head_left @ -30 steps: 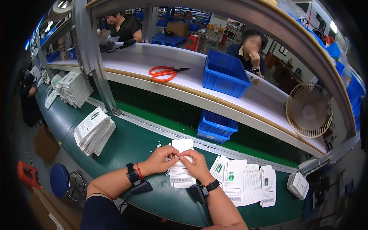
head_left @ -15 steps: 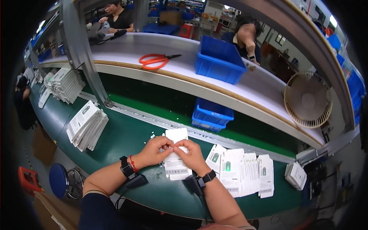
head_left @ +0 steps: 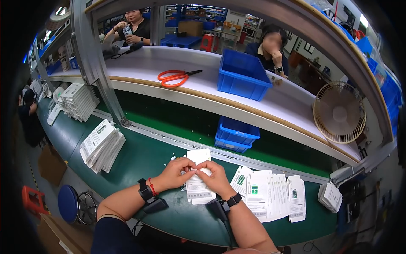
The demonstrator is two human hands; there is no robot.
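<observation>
Left hand (head_left: 176, 172): thumb and forefinger pinched together over the carton, the other fingers curled – hardly any shift there in the last second.
Right hand (head_left: 215, 175): matching it, thumb and forefinger brought together, tips meeting the left hand's; whatever sits between them is too small to make out.
White printed carton (head_left: 199, 191): flat on the green counter (head_left: 144, 158), right under both hands, long side running from the far edge toward the near one. Same place against its neighbours as a second ago, so this looks like fine fingertip work carrying on.
Overlapping carton row (head_left: 259, 201): just beside the right hand, toward the counter's right end – no visible addition.
Small carton stack (head_left: 330, 197): out at that right end, unchanged.
Leaning carton stack (head_left: 101, 146): well to the left of the hands, no visible change either.
White scraps (head_left: 172, 158): scattered past the left hand, toward the counter's far edge.
Co-worker (head_left: 137, 31): here's the real change, across the shelf – both hands now up around what looks like a bottle (head_left: 127, 30).
</observation>
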